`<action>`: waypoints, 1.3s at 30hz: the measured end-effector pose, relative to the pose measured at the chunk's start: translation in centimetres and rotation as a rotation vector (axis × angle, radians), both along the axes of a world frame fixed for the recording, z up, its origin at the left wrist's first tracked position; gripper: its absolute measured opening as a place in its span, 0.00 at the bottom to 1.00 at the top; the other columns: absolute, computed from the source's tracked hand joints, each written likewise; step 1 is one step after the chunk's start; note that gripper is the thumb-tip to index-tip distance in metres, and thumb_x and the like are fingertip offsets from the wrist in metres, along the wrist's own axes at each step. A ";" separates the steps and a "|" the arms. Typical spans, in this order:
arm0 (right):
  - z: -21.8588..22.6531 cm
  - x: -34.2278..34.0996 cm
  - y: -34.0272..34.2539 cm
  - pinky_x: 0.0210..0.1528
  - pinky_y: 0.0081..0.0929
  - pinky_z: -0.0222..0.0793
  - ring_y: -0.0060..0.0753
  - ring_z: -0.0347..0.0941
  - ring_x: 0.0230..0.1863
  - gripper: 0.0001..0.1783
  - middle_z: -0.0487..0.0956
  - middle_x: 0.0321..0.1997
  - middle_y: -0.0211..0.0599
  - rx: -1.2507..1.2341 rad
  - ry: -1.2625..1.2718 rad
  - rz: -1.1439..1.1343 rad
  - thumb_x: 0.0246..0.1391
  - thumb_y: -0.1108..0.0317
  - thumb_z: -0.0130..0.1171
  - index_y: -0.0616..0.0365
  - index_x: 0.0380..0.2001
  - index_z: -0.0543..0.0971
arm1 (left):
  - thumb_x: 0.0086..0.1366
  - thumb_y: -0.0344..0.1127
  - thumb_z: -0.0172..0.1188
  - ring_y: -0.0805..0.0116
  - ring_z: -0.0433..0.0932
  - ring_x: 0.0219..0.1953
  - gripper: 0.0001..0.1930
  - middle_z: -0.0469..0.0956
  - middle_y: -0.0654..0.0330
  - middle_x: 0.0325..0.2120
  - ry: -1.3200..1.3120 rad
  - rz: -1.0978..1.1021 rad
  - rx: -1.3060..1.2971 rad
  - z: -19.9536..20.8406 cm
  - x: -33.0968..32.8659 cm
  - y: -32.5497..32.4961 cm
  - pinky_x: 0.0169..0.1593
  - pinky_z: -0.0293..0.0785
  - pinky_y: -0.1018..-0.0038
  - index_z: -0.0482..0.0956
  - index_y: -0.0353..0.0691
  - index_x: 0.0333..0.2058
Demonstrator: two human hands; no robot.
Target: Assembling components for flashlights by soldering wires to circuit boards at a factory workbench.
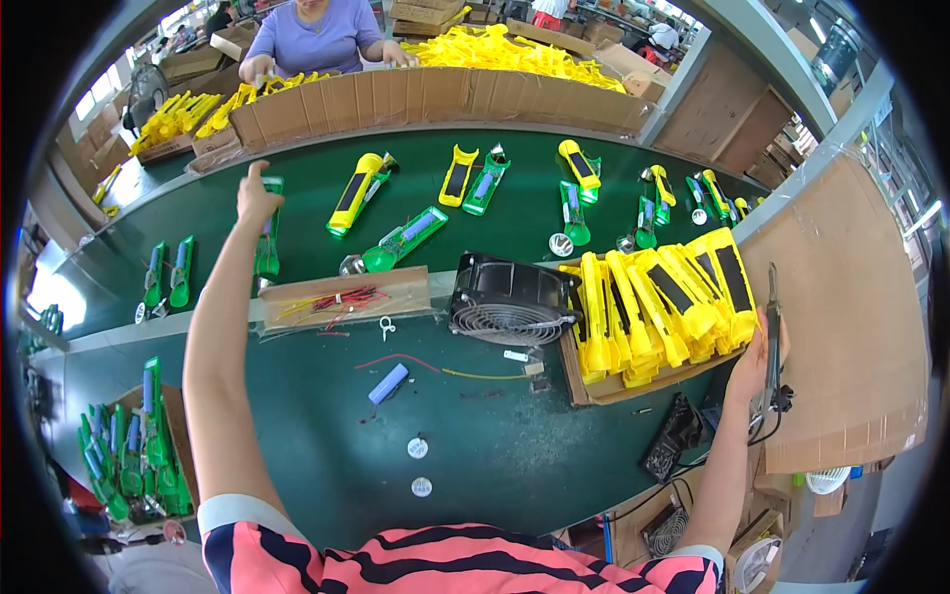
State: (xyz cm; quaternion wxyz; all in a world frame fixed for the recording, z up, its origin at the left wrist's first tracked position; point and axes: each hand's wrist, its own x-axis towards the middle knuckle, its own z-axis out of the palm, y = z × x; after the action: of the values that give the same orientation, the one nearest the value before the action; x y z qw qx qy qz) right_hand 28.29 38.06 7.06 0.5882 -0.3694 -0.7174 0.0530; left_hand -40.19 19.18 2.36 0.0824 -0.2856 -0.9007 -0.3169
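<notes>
Right now I take the black fan as my mark and read everything from it through the head camera. Well to its left, and a little farther off, the left hand reaches over the far green surface and lies at the upper end of a green housing; the fingers partly hide that end, so I cannot tell whether they are closed on it. Well to the right of the fan, past a cardboard box packed with yellow housings, the right hand has its fingers wrapped around a slim soldering iron, which stands nearly upright. Just left of the fan I see a cardboard tray with red, black and yellow wires. Nearer than the fan and to its left, a blue cell lies on the worktop, with two round silvery discs nearer again. Beyond the fan, I make out a yellow piece beside another green housing holding a cell.
</notes>
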 end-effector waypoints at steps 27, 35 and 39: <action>-12.2 -5.1 -21.1 0.50 0.46 0.63 0.46 0.71 0.42 0.24 0.74 0.40 0.47 -0.091 -0.483 0.461 0.31 0.70 0.66 0.55 0.38 0.71 | 0.43 0.47 0.67 0.61 0.73 0.42 0.28 0.75 0.53 0.36 -0.287 -0.552 -0.274 3.2 11.5 -2.9 0.45 0.69 0.69 0.72 0.36 0.39; -11.5 -5.0 -21.6 0.50 0.37 0.65 0.43 0.71 0.47 0.23 0.77 0.34 0.39 -0.084 -0.678 0.517 0.39 0.69 0.60 0.53 0.43 0.69 | 0.46 0.48 0.65 0.48 0.67 0.47 0.40 0.66 0.46 0.45 0.038 -0.051 -0.382 -7.9 9.5 9.4 0.46 0.68 0.58 0.54 0.40 0.54; -11.0 -5.0 -21.7 0.50 0.38 0.65 0.43 0.70 0.47 0.22 0.76 0.35 0.38 -0.131 -0.674 0.550 0.40 0.69 0.59 0.53 0.43 0.69 | 0.49 0.43 0.62 0.50 0.67 0.48 0.32 0.68 0.47 0.44 -0.119 -0.123 -0.138 -8.0 7.8 8.5 0.46 0.68 0.61 0.61 0.38 0.50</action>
State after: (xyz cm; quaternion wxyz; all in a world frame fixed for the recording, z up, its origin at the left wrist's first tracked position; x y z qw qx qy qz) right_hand 23.29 16.32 -3.97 0.2606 -0.1979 -0.9360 0.1299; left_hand -32.44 27.69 -5.61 -0.0108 -0.3260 -0.9045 -0.2748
